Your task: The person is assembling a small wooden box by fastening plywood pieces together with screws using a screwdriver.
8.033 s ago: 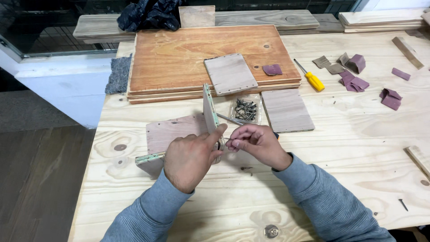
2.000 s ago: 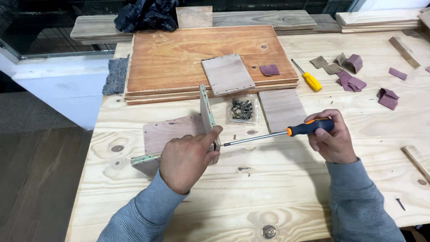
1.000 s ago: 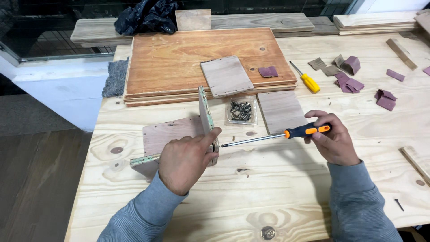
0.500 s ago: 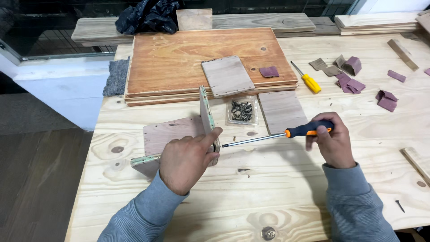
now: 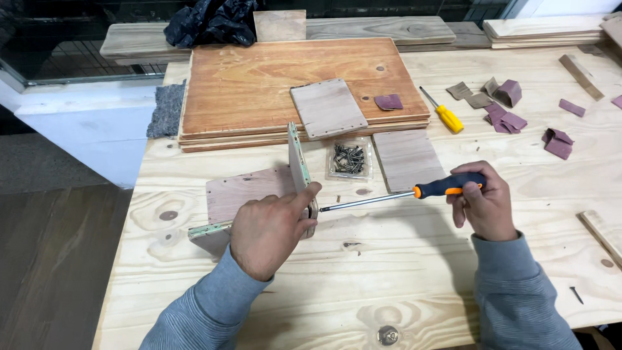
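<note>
My left hand (image 5: 269, 228) presses on a small plywood assembly: an upright panel (image 5: 297, 157) standing on edge against a flat panel (image 5: 245, 192) on the pine workbench (image 5: 363, 285). The index finger steadies the upright panel near its lower corner. My right hand (image 5: 484, 202) grips the orange and black handle of a long screwdriver (image 5: 414, 192). Its shaft runs leftwards and the tip meets the upright panel's lower edge, right beside my left index finger.
A clear bag of screws (image 5: 350, 159) and a loose plywood panel (image 5: 407, 159) lie behind the shaft. A stack of large boards (image 5: 259, 91) carries another small panel (image 5: 328, 107). A yellow screwdriver (image 5: 442, 113), purple sandpaper scraps (image 5: 512, 110) and wood strips lie at right.
Eight seconds ago my right hand was at the panel's corner without a tool. It now holds the screwdriver with the tip at the panel. Over the last second little has moved.
</note>
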